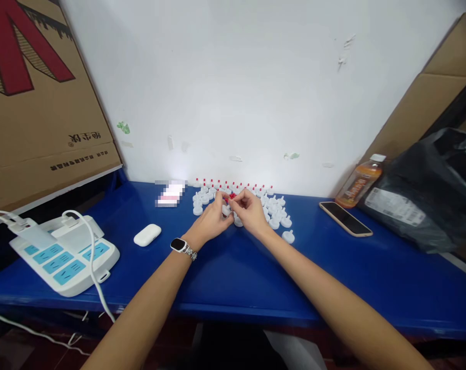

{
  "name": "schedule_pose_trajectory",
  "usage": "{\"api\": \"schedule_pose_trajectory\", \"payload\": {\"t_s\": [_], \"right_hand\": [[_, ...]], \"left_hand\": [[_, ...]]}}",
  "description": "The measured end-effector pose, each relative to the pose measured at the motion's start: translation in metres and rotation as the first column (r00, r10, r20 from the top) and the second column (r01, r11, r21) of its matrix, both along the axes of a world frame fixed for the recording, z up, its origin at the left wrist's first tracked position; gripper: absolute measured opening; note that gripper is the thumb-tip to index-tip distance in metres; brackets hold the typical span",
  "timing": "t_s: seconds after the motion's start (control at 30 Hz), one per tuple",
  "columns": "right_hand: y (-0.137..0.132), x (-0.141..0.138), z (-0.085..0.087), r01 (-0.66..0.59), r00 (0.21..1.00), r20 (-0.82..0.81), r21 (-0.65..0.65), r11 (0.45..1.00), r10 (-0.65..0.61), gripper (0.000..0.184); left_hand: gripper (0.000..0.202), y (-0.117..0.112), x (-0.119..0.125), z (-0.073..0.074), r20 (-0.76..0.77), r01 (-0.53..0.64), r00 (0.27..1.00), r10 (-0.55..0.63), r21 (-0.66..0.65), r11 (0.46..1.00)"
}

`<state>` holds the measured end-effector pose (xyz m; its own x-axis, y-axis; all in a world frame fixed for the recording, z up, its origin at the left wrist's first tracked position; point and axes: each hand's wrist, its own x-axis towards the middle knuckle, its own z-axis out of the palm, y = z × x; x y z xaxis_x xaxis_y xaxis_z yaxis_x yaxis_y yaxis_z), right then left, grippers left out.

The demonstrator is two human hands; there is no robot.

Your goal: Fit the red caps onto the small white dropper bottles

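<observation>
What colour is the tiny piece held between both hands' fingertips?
Red piece, seen in the head view.

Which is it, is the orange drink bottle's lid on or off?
On. The white cap sits on the neck of the orange bottle, which stands on the blue table beside the phone.

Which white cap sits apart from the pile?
The lone white cap, right of the right hand and nearest the person; the other caps crowd together behind it.

A tiny red piece (231,196) is pinched between the fingertips of the left hand (213,220) and right hand (253,211), just above loose small white caps (276,213) heaped on the blue counter (233,267).
</observation>
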<state>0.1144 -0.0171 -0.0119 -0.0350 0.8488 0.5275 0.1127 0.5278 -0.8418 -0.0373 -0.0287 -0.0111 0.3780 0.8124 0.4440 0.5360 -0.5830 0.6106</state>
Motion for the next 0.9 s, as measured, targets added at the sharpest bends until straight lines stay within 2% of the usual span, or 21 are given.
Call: {"api": "schedule_pose_trajectory", "payload": {"t_s": [0.07, 0.13, 0.2, 0.27, 0.33, 0.47, 0.57, 0.67, 0.77, 0.83, 0.9], "right_hand": [[0.006, 0.003, 0.006, 0.047, 0.998, 0.040, 0.023, 0.999, -0.047, 0.019], [0.015, 0.005, 0.012, 0.103, 0.990, 0.091, 0.052, 0.993, -0.107, 0.016], [0.026, 0.005, 0.015, 0.123, 0.973, 0.190, 0.065, 0.990, -0.134, 0.012], [0.038, 0.002, 0.016, 0.088, 0.936, 0.339, 0.048, 0.995, -0.099, 0.007], [0.049, -0.003, 0.014, 0.043, 0.874, 0.484, 0.021, 0.999, -0.048, 0.003], [0.063, -0.016, 0.008, -0.018, 0.713, 0.701, 0.015, 1.000, 0.002, 0.003], [0.062, -0.022, 0.008, -0.085, 0.635, 0.771, 0.008, 0.996, 0.048, 0.005], [0.058, -0.019, 0.009, -0.087, 0.686, 0.726, 0.019, 0.996, 0.046, 0.012], [0.059, -0.005, 0.010, 0.034, 0.763, 0.642, 0.075, 0.997, -0.074, 0.023], [0.064, 0.010, 0.010, 0.144, 0.745, 0.643, 0.106, 0.984, -0.178, 0.025], [0.071, 0.023, 0.011, 0.204, 0.676, 0.704, 0.107, 0.973, -0.218, 0.022]], "left_hand": [[0.041, 0.006, -0.013, 0.000, -0.065, -0.051, 0.996, 0.054, 0.037, 0.998], [0.032, 0.013, -0.032, 0.002, -0.130, -0.125, 0.983, 0.132, 0.065, 0.990], [0.024, 0.019, -0.053, 0.004, -0.098, -0.267, 0.957, 0.272, 0.064, 0.962], [0.025, 0.025, -0.070, 0.004, -0.087, -0.385, 0.918, 0.386, 0.035, 0.922], [0.027, 0.028, -0.079, 0.002, -0.112, -0.444, 0.891, 0.440, -0.015, 0.896], [0.015, 0.032, -0.079, -0.007, -0.158, -0.416, 0.904, 0.398, -0.103, 0.904], [0.010, 0.032, -0.073, -0.010, -0.171, -0.356, 0.925, 0.339, -0.082, 0.931], [0.013, 0.030, -0.066, -0.008, -0.158, -0.333, 0.929, 0.333, 0.031, 0.942], [0.014, 0.027, -0.054, -0.004, -0.060, -0.321, 0.942, 0.329, 0.120, 0.940], [0.013, 0.024, -0.044, -0.002, 0.037, -0.284, 0.959, 0.282, 0.095, 0.954], [0.013, 0.021, -0.033, -0.001, 0.106, -0.230, 0.969, 0.225, 0.046, 0.972]]}}
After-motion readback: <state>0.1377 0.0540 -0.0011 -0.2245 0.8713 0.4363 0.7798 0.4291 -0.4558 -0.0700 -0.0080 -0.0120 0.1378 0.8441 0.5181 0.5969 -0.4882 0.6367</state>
